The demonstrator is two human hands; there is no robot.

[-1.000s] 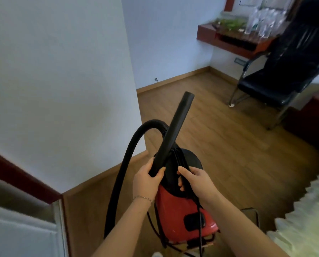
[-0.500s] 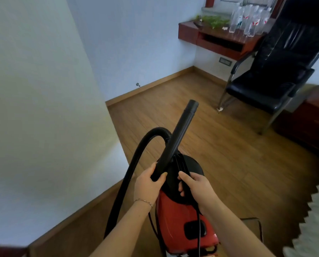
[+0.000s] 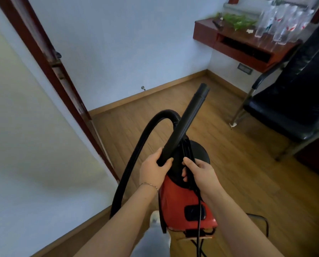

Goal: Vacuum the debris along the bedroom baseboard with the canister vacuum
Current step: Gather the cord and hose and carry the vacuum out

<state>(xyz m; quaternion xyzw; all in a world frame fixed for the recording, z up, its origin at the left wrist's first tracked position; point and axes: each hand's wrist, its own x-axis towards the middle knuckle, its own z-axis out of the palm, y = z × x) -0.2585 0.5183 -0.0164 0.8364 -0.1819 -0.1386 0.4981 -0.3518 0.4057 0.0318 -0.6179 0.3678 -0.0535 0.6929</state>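
Note:
A red canister vacuum (image 3: 182,204) with a black top hangs lifted in front of me. My right hand (image 3: 201,175) grips its black carry handle and cord. My left hand (image 3: 153,173) is closed around the lower end of the black wand (image 3: 188,119), which points up and away toward the far corner. The black hose (image 3: 136,151) loops from the vacuum's top down to the left. A wooden baseboard (image 3: 155,91) runs along the far white wall and along the near left wall (image 3: 77,230). No debris is visible from here.
A dark red door frame (image 3: 49,71) stands at the left. A black chair (image 3: 292,101) on metal legs sits at the right, under a red wall shelf (image 3: 234,43) with several clear bottles. The power cord (image 3: 260,221) trails on the wooden floor behind the vacuum.
The view has swung and moved forward past the wall corner; the door frame now shows at left. Both hands keep the same grip on wand and handle.

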